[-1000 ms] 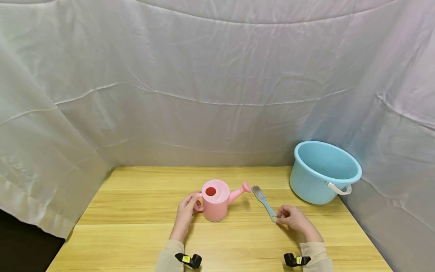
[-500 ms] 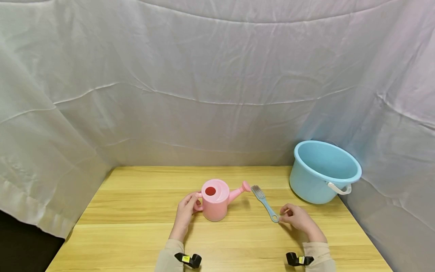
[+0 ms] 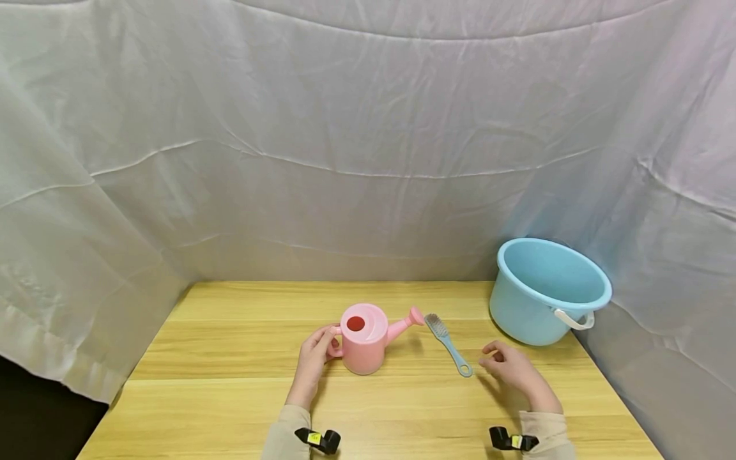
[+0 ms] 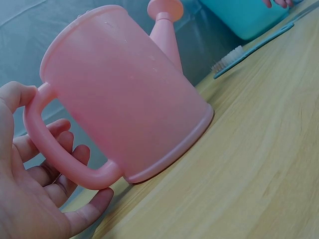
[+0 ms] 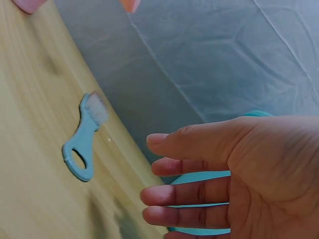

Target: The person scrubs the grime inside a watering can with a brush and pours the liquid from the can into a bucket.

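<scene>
A pink watering can (image 3: 365, 348) stands upright on the table, its spout pointing right. My left hand (image 3: 313, 358) is at its handle (image 4: 65, 159); in the left wrist view the thumb rests on the handle's top and the fingers curl loosely round behind it. Right of the spout lies a blue scrubbing brush (image 3: 452, 348), bristles up, its holed handle end towards me. My right hand (image 3: 512, 372) hovers a short way right of that end, holding nothing. Its fingers (image 5: 189, 191) are loosely extended in the right wrist view, apart from the brush.
A light blue bucket (image 3: 526, 313) with a white handle (image 3: 575, 319) stands at the table's back right corner. Grey curtains (image 3: 368, 211) hang behind the wooden table (image 3: 241, 345) and along both sides.
My right hand has let go of the brush's handle end and drawn away to the right. The brush has barely shifted. My left hand and the watering can stay put.
</scene>
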### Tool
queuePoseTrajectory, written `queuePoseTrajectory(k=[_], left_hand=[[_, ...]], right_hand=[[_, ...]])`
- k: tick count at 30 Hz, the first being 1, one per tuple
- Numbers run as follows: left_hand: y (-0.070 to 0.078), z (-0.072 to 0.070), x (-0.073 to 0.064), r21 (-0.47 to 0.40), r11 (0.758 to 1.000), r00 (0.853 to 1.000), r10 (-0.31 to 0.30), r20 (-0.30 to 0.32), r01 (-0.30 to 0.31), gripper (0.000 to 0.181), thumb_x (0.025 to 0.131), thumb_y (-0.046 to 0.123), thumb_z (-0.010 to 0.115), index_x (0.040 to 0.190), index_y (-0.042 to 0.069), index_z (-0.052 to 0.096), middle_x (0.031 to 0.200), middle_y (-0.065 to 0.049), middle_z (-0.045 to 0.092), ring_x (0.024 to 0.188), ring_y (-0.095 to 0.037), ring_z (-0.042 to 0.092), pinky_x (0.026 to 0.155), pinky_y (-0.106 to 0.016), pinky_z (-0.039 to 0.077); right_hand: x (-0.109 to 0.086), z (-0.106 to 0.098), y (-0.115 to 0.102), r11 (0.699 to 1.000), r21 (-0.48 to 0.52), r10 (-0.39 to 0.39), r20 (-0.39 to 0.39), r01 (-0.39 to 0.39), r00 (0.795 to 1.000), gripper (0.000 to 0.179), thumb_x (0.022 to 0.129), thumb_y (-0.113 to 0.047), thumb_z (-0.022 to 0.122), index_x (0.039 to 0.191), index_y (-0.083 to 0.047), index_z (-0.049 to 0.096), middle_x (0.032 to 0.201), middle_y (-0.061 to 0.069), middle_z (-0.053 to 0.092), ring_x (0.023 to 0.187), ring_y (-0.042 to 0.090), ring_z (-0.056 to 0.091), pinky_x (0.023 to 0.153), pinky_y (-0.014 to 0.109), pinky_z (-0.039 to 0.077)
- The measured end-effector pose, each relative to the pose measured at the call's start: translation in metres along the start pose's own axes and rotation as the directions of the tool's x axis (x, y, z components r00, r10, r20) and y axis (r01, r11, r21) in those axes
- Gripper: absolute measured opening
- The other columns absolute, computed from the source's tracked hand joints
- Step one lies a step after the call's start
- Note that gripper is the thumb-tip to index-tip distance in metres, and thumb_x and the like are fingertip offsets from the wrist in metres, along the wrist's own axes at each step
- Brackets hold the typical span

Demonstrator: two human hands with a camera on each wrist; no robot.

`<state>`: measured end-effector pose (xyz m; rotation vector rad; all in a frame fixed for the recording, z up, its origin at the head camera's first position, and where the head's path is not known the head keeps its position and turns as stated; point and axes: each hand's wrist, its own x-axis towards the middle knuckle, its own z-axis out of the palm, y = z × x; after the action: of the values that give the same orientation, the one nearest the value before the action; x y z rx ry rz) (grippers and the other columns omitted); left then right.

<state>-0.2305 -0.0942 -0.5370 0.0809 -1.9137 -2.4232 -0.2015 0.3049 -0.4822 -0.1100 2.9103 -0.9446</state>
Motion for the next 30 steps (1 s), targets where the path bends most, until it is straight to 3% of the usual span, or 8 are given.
queuePoseTrajectory(k=[13,20,30], left_hand=[[-0.001,0.000,0.000,0.007,1.000,1.000,0.000,-0.002,0.000,0.043,0.095,0.031,0.063,0.118,-0.005,0.064,0.078,-0.008,0.055,0.068,-0.014,0.058,0.077,-0.033,0.060],[-0.001,0.000,-0.001,0.012,1.000,1.000,0.002,0.000,-0.002,0.044,0.095,0.032,0.062,0.118,-0.005,0.064,0.077,-0.007,0.055,0.069,-0.014,0.058,0.077,-0.032,0.060],[0.000,0.001,-0.001,0.020,1.000,1.000,0.008,-0.003,-0.008,0.042,0.097,0.030,0.060,0.118,-0.006,0.063,0.078,-0.008,0.055,0.070,-0.014,0.058,0.078,-0.033,0.061]], right_hand=[[-0.012,-0.021,-0.005,1.000,0.006,0.021,-0.043,-0.021,0.999,0.034,0.095,-0.025,0.063,0.117,0.000,0.060,0.095,0.010,0.067,0.084,0.018,0.059,0.069,0.030,0.048],[-0.023,-0.036,-0.003,1.000,-0.009,0.015,-0.109,-0.016,0.994,0.036,0.097,-0.027,0.060,0.119,0.000,0.060,0.100,0.011,0.067,0.086,0.017,0.058,0.068,0.028,0.048],[-0.033,-0.054,0.001,0.999,-0.029,0.023,-0.211,-0.030,0.977,0.042,0.099,-0.033,0.056,0.124,0.001,0.057,0.107,0.018,0.066,0.094,0.027,0.062,0.072,0.032,0.051]])
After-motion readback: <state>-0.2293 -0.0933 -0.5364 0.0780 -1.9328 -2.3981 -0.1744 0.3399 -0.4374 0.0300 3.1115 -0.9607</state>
